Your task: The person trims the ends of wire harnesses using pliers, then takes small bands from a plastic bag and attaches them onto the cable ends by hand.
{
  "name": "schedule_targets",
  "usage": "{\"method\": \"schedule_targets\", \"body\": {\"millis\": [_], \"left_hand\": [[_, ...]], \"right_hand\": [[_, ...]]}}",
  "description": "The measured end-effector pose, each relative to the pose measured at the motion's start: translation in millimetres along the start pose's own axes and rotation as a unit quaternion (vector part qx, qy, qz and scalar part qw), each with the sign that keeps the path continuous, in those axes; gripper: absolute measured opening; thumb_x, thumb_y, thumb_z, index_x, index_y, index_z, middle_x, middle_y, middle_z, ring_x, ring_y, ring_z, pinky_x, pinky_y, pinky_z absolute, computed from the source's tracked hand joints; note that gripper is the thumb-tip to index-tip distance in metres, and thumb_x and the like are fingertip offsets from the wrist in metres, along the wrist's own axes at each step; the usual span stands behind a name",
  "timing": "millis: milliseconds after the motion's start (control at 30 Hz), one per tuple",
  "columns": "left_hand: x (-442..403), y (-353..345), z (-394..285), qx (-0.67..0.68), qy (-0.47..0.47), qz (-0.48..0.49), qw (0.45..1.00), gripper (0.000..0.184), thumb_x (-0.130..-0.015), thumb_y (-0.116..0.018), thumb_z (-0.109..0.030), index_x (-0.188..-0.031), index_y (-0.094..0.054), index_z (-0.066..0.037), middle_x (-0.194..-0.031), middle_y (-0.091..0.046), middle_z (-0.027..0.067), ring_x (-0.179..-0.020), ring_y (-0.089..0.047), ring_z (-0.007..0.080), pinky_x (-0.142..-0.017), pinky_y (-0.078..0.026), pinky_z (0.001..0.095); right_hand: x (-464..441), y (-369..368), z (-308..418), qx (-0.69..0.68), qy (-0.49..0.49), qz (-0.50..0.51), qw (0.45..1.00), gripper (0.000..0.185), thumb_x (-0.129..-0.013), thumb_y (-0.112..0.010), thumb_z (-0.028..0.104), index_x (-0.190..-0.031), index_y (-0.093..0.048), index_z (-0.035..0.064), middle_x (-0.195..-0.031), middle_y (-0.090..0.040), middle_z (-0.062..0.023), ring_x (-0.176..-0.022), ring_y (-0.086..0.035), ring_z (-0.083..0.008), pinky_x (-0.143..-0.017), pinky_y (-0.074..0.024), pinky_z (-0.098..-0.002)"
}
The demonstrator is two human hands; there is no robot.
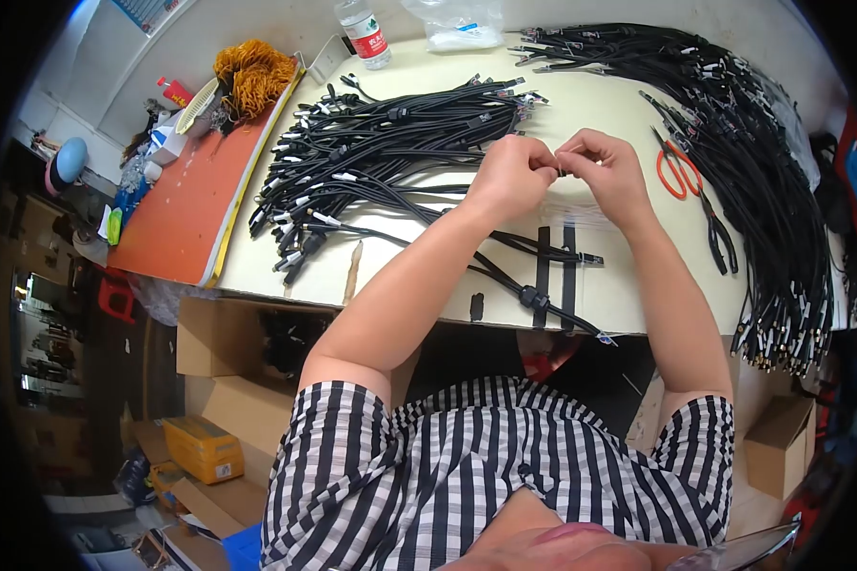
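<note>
Above the middle of the table, my left hand (pixel 516 177) and my right hand (pixel 607 173) meet at their fingertips, both closed in a pinch. Between them shows a small black piece (pixel 561 173), too small and too covered by fingers to name. Beneath my hands lie thin clear strips (pixel 581 215) on the pale tabletop. Black cables (pixel 535 297) with connector ends stretch across the table's front part, below my left hand. A large heap of similar black cables (pixel 381 143) lies left of my hands.
More black cables (pixel 724 162) pile along the right side. Orange-handled scissors (pixel 678 171) and black-handled pliers (pixel 717 233) lie beside them. A water bottle (pixel 364 36) and a plastic bag (pixel 455 27) stand at the back. An orange board (pixel 186 205) adjoins on the left.
</note>
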State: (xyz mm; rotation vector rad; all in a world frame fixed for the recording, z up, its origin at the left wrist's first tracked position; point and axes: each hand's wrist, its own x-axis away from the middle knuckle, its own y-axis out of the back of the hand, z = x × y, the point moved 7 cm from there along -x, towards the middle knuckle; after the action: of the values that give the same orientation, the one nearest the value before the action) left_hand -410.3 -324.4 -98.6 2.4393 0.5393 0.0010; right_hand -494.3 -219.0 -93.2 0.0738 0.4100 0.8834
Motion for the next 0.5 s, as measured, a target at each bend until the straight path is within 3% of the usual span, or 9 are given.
{"method": "schedule_targets", "body": {"millis": [133, 233, 500], "left_hand": [[-1.4, 1.0, -3.0, 0.097, -0.046, -0.043, 0.993, 0.02, -0.082, -0.065, 0.001, -0.102, -0.067, 0.001, -0.087, -0.07, 0.0088, -0.081, -0.065, 0.0139, -0.074, -0.051, 0.0282], [-3.0, 2.4, -1.9, 0.151, -0.057, -0.065, 0.985, 0.019, -0.082, -0.064, 0.006, -0.1, -0.064, 0.002, -0.092, -0.069, 0.0077, -0.085, -0.065, 0.0125, -0.077, -0.052, 0.0267], [-4.4, -0.8, -0.1, 0.144, -0.047, -0.019, 0.988, 0.015, -0.082, -0.065, 0.006, -0.096, -0.065, 0.002, -0.091, -0.069, 0.0065, -0.084, -0.065, 0.0111, -0.078, -0.052, 0.0249]], "right_hand": [[-5.1, 9.7, -9.6, -0.087, -0.022, -0.007, 0.996, 0.009, -0.088, -0.064, 0.006, -0.083, -0.066, -0.0001, -0.073, -0.065, -0.0033, -0.067, -0.057, -0.0071, -0.064, -0.0462, -0.021], [-4.5, 10.2, -12.7, -0.118, -0.05, -0.012, 0.992, 0.01, -0.09, -0.063, 0.009, -0.086, -0.065, 0.0004, -0.074, -0.065, -0.0036, -0.066, -0.057, -0.007, -0.063, -0.0469, -0.0204], [-3.6, 11.8, -16.1, -0.129, -0.067, -0.031, 0.989, 0.015, -0.094, -0.059, 0.012, -0.084, -0.065, 0.0018, -0.074, -0.064, -0.0033, -0.063, -0.057, -0.007, -0.06, -0.0464, -0.0199]]}}
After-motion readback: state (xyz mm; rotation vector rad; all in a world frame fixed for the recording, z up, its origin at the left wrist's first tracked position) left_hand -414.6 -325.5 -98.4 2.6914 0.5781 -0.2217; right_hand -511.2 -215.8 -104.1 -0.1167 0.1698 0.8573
